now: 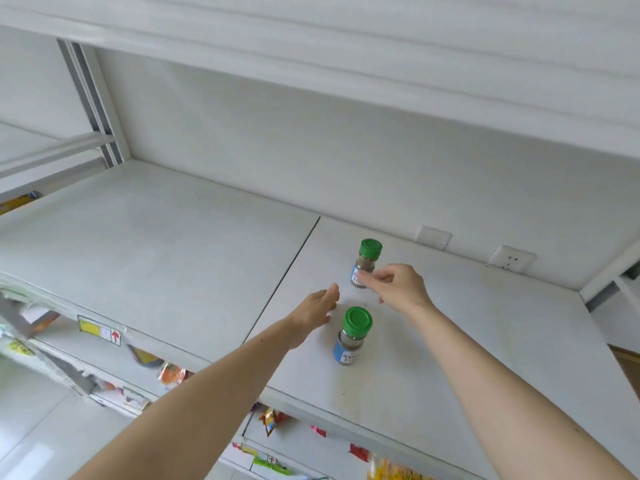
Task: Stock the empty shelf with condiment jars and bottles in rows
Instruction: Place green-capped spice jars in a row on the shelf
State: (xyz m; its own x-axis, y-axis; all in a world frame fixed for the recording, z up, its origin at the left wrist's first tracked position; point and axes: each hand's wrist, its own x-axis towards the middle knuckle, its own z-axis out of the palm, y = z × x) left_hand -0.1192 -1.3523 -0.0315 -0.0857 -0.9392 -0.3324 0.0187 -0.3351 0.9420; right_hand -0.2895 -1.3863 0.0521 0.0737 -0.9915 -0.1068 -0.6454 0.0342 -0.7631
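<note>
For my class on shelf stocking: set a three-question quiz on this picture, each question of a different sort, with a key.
1. True or false: both spice jars, the far jar and the near jar, stand upright on the shelf.
2. Which of the hands has fingertips at the far jar's label?
A. the left hand
B. the right hand
C. neither
3. Fill in: both jars have ____ caps.

Key
1. True.
2. B. The right hand's fingertips are at the label, though no closed grip shows; the left hand is open, beside the jars and touching neither.
3. Green.
</note>
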